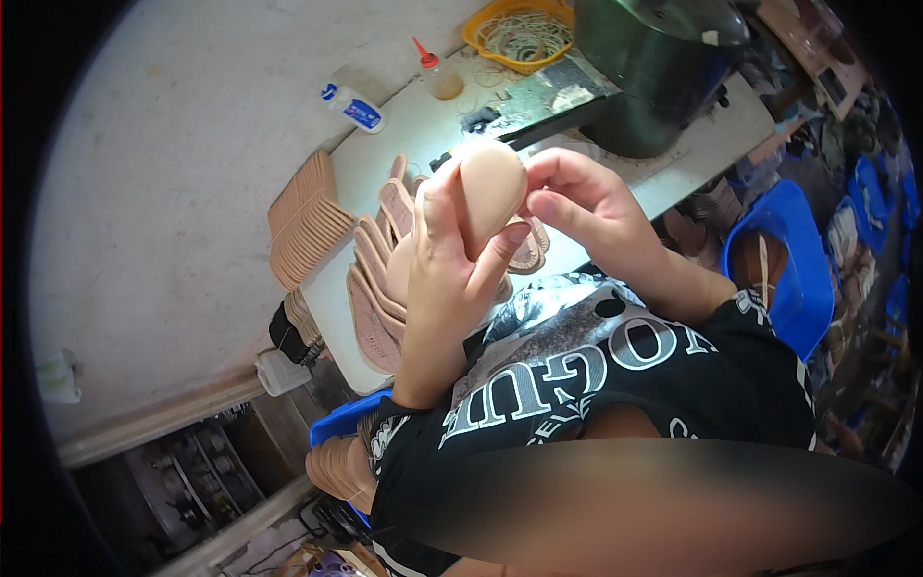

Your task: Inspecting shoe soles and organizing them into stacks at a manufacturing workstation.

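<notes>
My left hand (pixel 452 226) is closed round a beige shoe insole (pixel 493 183), its thumb on the near side and its fingers behind. The insole is held up above the table, its rounded end uppermost. At its right edge, my right hand (pixel 586 207) has its thumb and fingers drawn together on the rim; the fingertips are partly hidden. Below and left of my hands, several more insoles (pixel 375 317) with pinkish faces and tan edges lie overlapping on the white table (pixel 358 159).
A bundled stack of tan insoles (pixel 312 221) stands by the wall. Farther back are a white-and-blue bottle (pixel 358 109), a red-tipped bottle (pixel 442 82), a yellow basket (pixel 471 37) of bands and a dark green machine (pixel 654 77). A blue bin (pixel 803 279) is at the right.
</notes>
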The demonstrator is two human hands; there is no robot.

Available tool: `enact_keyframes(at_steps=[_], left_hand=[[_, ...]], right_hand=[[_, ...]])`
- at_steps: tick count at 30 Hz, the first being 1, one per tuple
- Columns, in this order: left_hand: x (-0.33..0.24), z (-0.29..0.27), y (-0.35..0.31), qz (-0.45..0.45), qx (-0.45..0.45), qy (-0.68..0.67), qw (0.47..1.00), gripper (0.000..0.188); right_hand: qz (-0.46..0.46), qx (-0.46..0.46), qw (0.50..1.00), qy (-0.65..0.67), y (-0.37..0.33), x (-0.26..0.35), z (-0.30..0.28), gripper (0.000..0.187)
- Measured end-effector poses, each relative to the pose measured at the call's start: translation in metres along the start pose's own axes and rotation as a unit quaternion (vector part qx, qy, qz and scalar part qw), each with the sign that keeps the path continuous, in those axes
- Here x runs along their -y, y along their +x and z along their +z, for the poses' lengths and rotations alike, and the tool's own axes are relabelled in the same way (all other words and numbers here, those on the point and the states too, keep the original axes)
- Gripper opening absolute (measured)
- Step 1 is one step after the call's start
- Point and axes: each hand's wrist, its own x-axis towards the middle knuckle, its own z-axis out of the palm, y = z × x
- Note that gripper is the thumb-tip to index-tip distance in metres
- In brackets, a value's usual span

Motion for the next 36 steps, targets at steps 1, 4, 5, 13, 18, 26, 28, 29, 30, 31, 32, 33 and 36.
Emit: enact_keyframes(at_steps=[1,4,5,13,18,26,28,29,30,31,32,33,36], left_hand=[[-0.001,0.005,-0.003,-0.027,-0.006,-0.090,0.996,0.067],[0.000,0.012,-0.005,-0.028,-0.003,-0.179,0.983,0.066],[-0.006,0.011,-0.005,-0.031,0.007,-0.235,0.972,0.067],[-0.006,0.017,-0.012,0.051,0.010,-0.199,0.979,0.074],[-0.005,0.015,-0.014,0.046,0.061,-0.218,0.973,0.073],[-0.016,0.009,-0.026,-0.089,0.269,-0.541,0.792,0.080],[-0.021,0.009,-0.028,-0.106,0.289,-0.597,0.741,0.083],[-0.019,0.007,-0.029,-0.133,0.305,-0.611,0.718,0.084],[-0.017,0.007,-0.029,-0.160,0.320,-0.623,0.695,0.085],[-0.011,0.013,-0.032,-0.154,0.323,-0.645,0.675,0.084],[-0.012,0.014,-0.033,-0.158,0.326,-0.644,0.674,0.084],[-0.015,0.013,-0.034,-0.179,0.306,-0.648,0.674,0.083],[-0.015,0.016,-0.038,-0.227,0.282,-0.654,0.664,0.082]], right_hand=[[-0.001,-0.007,1.000,0.000,-0.002,0.003,0.001,0.024],[0.025,-0.020,0.998,0.045,-0.006,0.005,-0.002,0.021],[0.033,-0.014,0.997,0.064,-0.008,0.004,-0.003,0.020],[0.078,0.008,0.993,0.090,-0.023,0.024,-0.001,0.019],[0.096,0.072,0.975,0.184,-0.023,0.017,-0.008,0.024],[-0.196,-0.052,0.933,-0.297,-0.015,0.029,0.006,0.045],[-0.208,0.024,0.933,-0.292,-0.017,0.023,0.006,0.034],[-0.185,0.020,0.942,-0.279,-0.019,0.024,0.010,0.024],[-0.185,0.020,0.942,-0.278,-0.019,0.021,0.010,0.024],[-0.184,0.016,0.941,-0.284,-0.018,0.018,0.010,0.023],[-0.182,0.007,0.939,-0.291,-0.020,0.015,0.010,0.023],[-0.183,-0.009,0.944,-0.274,-0.021,0.007,0.009,0.024],[-0.118,-0.012,0.981,-0.156,-0.029,-0.003,0.008,0.029]])
